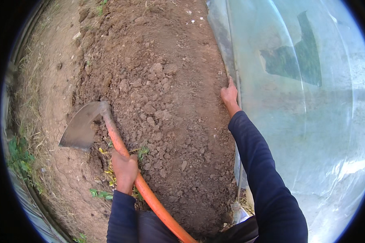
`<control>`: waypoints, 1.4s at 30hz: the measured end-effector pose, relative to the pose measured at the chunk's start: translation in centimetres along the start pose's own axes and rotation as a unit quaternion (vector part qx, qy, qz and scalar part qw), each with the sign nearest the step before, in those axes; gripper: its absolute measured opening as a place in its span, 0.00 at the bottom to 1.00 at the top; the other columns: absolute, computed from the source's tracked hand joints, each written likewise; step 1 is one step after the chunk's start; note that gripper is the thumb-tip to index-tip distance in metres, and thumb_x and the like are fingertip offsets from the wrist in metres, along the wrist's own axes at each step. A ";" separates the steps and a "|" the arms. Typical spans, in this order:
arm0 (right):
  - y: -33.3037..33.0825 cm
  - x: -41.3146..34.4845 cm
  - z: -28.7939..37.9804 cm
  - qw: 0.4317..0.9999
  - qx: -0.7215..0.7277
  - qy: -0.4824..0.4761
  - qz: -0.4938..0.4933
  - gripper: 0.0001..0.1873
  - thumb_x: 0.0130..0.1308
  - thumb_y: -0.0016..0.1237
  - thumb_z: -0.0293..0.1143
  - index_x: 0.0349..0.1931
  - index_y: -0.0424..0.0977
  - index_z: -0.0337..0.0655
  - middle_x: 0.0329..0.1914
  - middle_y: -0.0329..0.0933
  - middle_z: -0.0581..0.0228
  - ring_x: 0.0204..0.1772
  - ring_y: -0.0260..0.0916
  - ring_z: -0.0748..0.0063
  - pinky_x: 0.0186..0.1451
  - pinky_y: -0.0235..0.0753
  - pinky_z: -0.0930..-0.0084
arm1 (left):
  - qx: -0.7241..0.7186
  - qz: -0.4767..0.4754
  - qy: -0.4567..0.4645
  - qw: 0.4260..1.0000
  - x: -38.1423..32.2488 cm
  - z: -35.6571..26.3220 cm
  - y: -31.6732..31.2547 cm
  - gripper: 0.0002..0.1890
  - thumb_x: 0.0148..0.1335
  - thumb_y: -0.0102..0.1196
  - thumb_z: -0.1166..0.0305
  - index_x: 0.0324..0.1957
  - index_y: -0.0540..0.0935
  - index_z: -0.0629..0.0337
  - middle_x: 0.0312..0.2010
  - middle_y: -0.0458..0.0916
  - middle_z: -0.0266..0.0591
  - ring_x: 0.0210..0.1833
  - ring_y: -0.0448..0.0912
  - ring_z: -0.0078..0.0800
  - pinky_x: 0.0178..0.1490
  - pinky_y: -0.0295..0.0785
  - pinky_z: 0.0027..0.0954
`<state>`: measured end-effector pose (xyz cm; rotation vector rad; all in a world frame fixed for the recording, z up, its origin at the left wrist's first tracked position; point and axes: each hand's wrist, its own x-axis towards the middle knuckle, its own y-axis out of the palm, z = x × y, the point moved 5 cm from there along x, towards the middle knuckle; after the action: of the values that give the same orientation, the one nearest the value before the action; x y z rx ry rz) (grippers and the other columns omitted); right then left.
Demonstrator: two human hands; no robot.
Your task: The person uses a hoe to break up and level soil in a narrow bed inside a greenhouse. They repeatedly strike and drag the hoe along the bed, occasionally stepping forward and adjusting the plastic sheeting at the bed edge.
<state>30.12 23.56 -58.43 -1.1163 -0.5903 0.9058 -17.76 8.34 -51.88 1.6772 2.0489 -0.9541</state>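
Observation:
My left hand (pixel 125 170) is closed around the orange handle of a hoe (pixel 159 208), not far below its head. The wide metal hoe blade (pixel 82 126) is at the left, over the edge of the loose brown soil (pixel 158 106). My right hand (pixel 229 92) is at the lower edge of a translucent plastic sheet (pixel 225 42), beside a long thin pole (pixel 238 82). Its index finger points forward along that edge; whether the other fingers grip anything is hidden.
Plastic sheeting (pixel 292 121) with a large torn hole covers the right side. A trodden dirt path (pixel 57 91) with dry grass runs along the left. Green weeds (pixel 21 158) grow at the far left, and a small yellow-leaved plant (pixel 110 174) stands by my left hand.

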 end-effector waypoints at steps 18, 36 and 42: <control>-8.8 -18.1 -2.3 0.942 0.311 -0.067 0.108 0.22 0.70 0.45 0.32 0.60 0.65 0.29 0.60 0.73 0.47 0.62 0.72 0.57 0.63 0.71 0.66 | 0.029 -0.020 0.081 0.996 1.7 3.1 -0.5 0.16 0.49 0.53 0.81 0.41 0.66 0.71 0.31 0.72 0.50 0.22 0.76 0.39 0.23 0.72 0.38; -12.4 -27.7 -14.4 0.978 0.060 -0.105 0.170 0.14 0.63 0.43 0.37 0.31 0.74 0.32 0.31 0.74 0.38 0.37 0.72 0.37 0.41 0.70 0.48 | 0.174 -0.018 0.158 0.972 4.4 5.1 -1.1 0.13 0.49 0.54 0.68 0.27 0.77 0.74 0.24 0.80 0.57 0.27 0.80 0.48 0.31 0.72 0.47; -21.0 -33.9 -12.4 0.960 0.235 0.031 0.149 0.16 0.66 0.45 0.36 0.47 0.77 0.35 0.39 0.81 0.50 0.41 0.80 0.57 0.46 0.76 0.68 | 0.076 0.033 0.056 0.995 3.9 4.8 -0.5 0.08 0.50 0.52 0.76 0.33 0.73 0.70 0.22 0.74 0.44 0.18 0.75 0.38 0.22 0.71 0.39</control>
<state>28.83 -14.81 -42.05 -0.8045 -0.1370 1.1916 -19.98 7.94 -57.71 1.9036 2.0212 -1.0389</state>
